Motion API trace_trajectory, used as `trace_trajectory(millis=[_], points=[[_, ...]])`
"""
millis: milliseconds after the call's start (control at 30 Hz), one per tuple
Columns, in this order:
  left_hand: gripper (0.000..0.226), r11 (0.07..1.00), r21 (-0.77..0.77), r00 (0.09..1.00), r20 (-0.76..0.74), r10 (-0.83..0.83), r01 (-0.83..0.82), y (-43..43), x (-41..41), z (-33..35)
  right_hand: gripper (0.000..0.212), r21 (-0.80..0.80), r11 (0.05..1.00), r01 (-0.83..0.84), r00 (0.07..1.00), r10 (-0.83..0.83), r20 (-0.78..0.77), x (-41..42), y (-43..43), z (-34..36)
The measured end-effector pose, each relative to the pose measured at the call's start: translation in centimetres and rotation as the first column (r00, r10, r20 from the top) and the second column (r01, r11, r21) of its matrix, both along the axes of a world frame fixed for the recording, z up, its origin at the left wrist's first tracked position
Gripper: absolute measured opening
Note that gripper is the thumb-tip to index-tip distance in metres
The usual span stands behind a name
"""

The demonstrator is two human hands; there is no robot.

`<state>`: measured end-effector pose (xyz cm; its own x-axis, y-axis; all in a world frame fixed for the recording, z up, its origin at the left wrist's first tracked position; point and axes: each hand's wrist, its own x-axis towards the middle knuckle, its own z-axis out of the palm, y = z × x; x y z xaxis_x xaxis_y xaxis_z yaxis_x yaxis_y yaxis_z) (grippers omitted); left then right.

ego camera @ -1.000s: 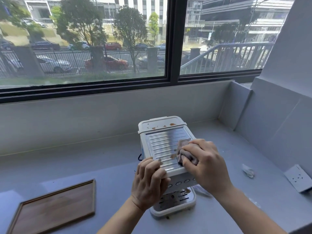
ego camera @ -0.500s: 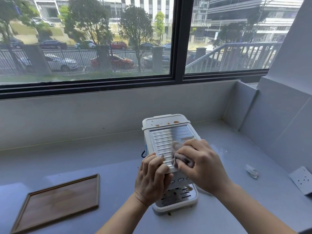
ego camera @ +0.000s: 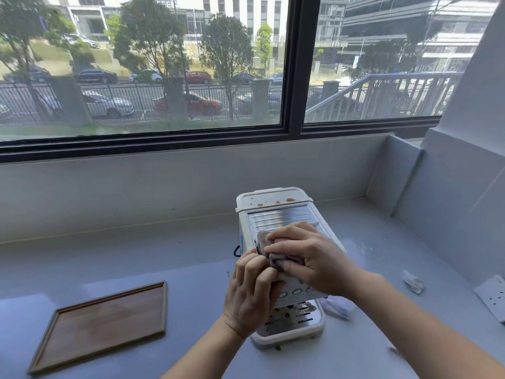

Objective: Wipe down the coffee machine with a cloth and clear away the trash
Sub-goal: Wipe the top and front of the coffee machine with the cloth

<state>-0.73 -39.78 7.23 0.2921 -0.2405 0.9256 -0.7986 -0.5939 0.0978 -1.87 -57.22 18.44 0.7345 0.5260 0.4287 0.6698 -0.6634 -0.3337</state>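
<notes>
Roughly midway, I'd judge. Nearest, the left hand [ego camera: 252, 292] has its fingers curled together round the coffee machine's [ego camera: 276, 214] front-left edge, steadying it. The right hand [ego camera: 311, 259] has its fingers clamped on a bunched cloth [ego camera: 266, 243], pressed to the ribbed top plate. Drip tray [ego camera: 296, 324] w/ brown specks looks untouched. Crumpled wrapper [ego camera: 337, 307] beside the base and paper scrap [ego camera: 412, 281] further right aren't cleared yet. Farthest, orange stains [ego camera: 276, 202] sit on the rear lid. Front buttons partly hidden; plate under the hands can't be checked.
</notes>
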Motion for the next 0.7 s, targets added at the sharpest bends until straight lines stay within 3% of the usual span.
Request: trace_trajectory(millis=[167, 267, 333, 400, 500, 567, 700], points=[[0.013, 0.996, -0.022, 0.987, -0.132, -0.091, 0.089, 0.6, -1.1, 1.2, 0.017, 0.035, 0.987, 0.159, 0.986, -0.161, 0.045, -0.6, -0.3, -0.2], [0.012, 0.974, -0.198, 0.946, -0.277, -0.166, 0.113, 0.8, -1.3, 3.1, 0.021, 0.048, 0.989, 0.139, 0.990, -0.139, 0.001, -1.1, 0.6, -0.4], [0.010, 0.976, -0.215, 0.929, -0.354, -0.113, 0.037, 0.5, -0.6, 5.1, 0.021, 0.047, 0.992, 0.113, 0.994, -0.113, 0.000, -1.4, -0.3, -0.5], [0.013, 0.995, -0.092, 0.885, -0.464, -0.021, -0.024, -0.1, 0.3, 7.0, 0.017, 0.080, 0.980, 0.183, 0.983, -0.185, 0.014, -1.7, -2.2, -0.7], [0.050, 0.978, 0.208, 0.768, -0.623, 0.149, -0.020, -0.8, 0.6, 8.0, 0.016, 0.144, 0.898, 0.416, 0.906, -0.423, 0.025, -1.4, -4.2, -1.1], [0.074, 0.925, 0.378, 0.702, -0.651, 0.289, -0.031, -0.8, 0.6, 8.0, 0.017, 0.158, 0.839, 0.521, 0.846, -0.532, 0.033, -1.3, -3.7, -1.4], [0.082, 0.820, 0.571, 0.640, -0.619, 0.455, -0.030, -1.2, 1.0, 8.5, 0.016, 0.114, 0.872, 0.476, 0.866, -0.487, 0.114, -2.4, -3.1, -2.7]])
